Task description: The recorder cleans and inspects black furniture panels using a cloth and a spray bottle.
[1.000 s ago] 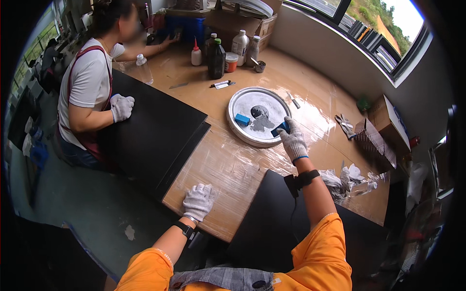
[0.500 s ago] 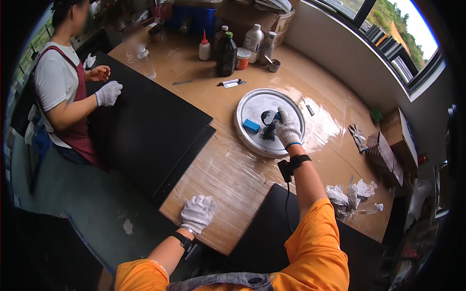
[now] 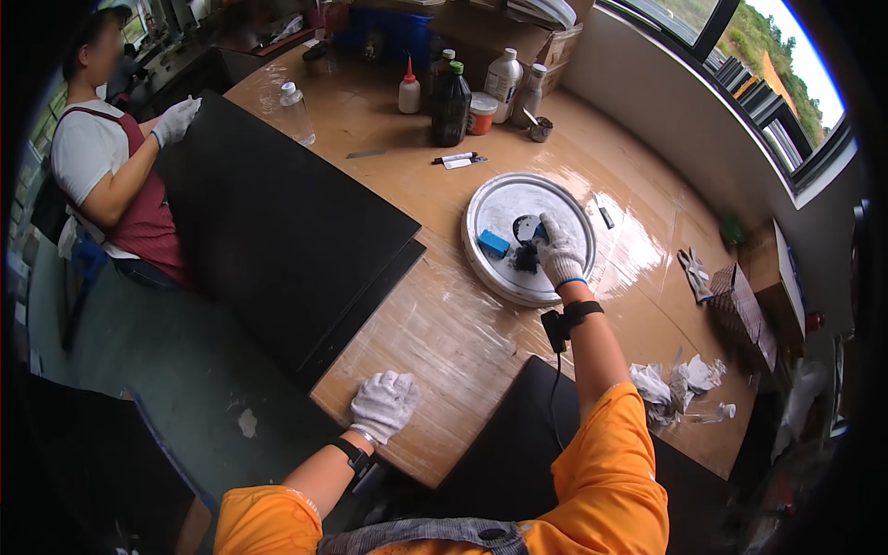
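Observation:
A round white lid [image 3: 481, 199] with a raised rim lies on the covered table. Black paste [image 3: 525, 259] is smeared near its middle, beside a round black patch [image 3: 524, 228]. My gloved right hand [image 3: 561, 254] reaches over the lid, closed on a small blue block [image 3: 539, 231] that its fingers partly cover; the block's material is unclear. Another blue block [image 3: 493, 243] sits on the lid to the left of the paste. Closer to me, my gloved left hand [image 3: 384, 405] rests on the table's near edge with its fingers curled in, and nothing shows in it.
Black panels [image 3: 296, 222] cover the left, where a person [image 3: 111, 176] in a red apron stands. Bottles [image 3: 451, 106], a tub [image 3: 481, 113] and a small cup [image 3: 540, 129] stand at the back. Markers [image 3: 458, 159] lie before them. Crumpled rags [image 3: 680, 384] and a glove [image 3: 694, 275] lie right.
My right hand has shifted slightly on the lid with the blue block, leaving more paste visible. The person in the apron has raised a gloved hand. The whole view has shifted slightly.

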`<state>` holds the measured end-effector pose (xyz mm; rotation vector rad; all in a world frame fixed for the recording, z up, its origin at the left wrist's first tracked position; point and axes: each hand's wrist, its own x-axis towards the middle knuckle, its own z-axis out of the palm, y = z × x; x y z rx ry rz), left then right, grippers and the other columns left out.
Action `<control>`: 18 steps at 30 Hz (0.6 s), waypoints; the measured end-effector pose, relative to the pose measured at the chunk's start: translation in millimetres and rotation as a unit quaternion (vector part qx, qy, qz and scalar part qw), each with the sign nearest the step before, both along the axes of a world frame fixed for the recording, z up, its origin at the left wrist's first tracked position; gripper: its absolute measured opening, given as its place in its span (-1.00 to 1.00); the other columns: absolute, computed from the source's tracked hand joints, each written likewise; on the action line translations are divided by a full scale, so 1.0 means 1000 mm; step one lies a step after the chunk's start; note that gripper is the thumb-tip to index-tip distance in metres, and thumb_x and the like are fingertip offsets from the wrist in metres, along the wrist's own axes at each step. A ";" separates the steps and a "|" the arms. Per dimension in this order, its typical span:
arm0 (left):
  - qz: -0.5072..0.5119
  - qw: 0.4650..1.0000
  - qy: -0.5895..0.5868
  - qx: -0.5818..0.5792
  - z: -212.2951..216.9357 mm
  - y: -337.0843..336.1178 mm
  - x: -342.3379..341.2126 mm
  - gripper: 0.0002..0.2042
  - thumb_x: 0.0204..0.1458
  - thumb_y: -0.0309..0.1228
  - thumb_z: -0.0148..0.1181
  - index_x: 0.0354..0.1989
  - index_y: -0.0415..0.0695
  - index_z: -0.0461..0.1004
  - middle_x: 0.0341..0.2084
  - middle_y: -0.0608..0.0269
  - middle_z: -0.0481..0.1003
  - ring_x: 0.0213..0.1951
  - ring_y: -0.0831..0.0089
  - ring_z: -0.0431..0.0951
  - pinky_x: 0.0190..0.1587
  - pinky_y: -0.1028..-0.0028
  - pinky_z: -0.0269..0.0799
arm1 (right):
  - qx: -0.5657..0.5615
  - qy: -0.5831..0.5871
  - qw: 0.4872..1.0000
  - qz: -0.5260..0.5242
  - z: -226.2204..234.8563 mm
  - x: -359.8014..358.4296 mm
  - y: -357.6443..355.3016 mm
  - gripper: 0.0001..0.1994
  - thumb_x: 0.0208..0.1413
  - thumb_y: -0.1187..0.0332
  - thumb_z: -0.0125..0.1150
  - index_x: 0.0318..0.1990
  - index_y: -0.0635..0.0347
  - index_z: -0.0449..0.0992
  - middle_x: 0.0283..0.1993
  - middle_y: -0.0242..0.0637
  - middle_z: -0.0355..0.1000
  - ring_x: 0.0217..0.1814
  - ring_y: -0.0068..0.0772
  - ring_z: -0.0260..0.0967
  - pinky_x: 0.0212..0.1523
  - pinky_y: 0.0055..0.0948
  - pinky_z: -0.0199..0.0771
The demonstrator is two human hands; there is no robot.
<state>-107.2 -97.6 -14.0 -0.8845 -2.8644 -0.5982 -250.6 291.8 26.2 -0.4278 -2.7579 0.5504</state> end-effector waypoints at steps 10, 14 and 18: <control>-0.002 1.000 -0.027 -0.013 0.004 0.002 0.001 -0.81 0.02 -0.19 0.09 -0.40 -0.04 0.41 -0.51 0.12 0.45 -0.42 0.12 0.49 -0.39 0.19 0.43 | -0.013 0.022 1.000 -0.002 -0.013 0.002 0.005 -0.52 -0.05 0.39 0.17 0.12 0.06 0.37 0.03 -0.05 0.40 0.10 0.02 0.30 0.14 -0.19 0.28; -0.005 1.000 -0.010 -0.002 0.004 0.003 0.000 -0.81 0.01 -0.20 0.09 -0.41 -0.04 0.41 -0.50 0.11 0.46 -0.42 0.12 0.49 -0.40 0.18 0.43 | -0.036 0.004 0.999 -0.014 -0.012 -0.002 0.009 -0.51 -0.04 0.38 0.16 0.14 0.07 0.36 0.03 -0.01 0.39 0.11 0.03 0.30 0.14 -0.20 0.28; -0.001 0.999 -0.034 -0.023 0.007 0.003 -0.001 -0.81 0.01 -0.19 0.09 -0.38 -0.05 0.42 -0.48 0.10 0.47 -0.41 0.12 0.50 -0.39 0.17 0.44 | -0.019 -0.006 0.998 -0.051 -0.013 0.001 0.002 -0.45 -0.04 0.39 0.17 0.20 0.06 0.31 0.08 0.04 0.37 0.15 0.01 0.31 0.13 -0.24 0.29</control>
